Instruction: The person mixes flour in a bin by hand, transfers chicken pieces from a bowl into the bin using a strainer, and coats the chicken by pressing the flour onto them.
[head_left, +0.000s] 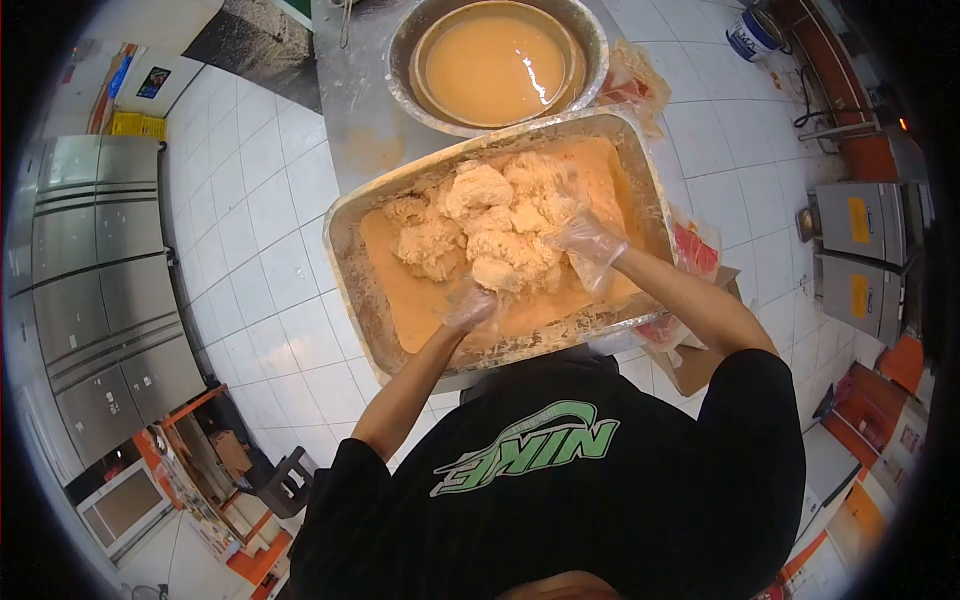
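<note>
A deep metal tray holds orange-tinted flour and a heap of flour-coated pieces that look like breaded chicken. My left hand, in a clear plastic glove, is at the near left edge of the heap, touching a coated piece; its fingertips are hidden by the flour and pieces. My right hand, gloved the same way, lies against the right side of the heap with its fingers stretched over the pieces. Neither hand visibly lifts a piece clear of the heap.
Beyond the tray, a large metal bowl holds a smaller pan of orange liquid on a metal table. Plastic bags and a cardboard box are at the tray's right. Steel refrigerators stand far left.
</note>
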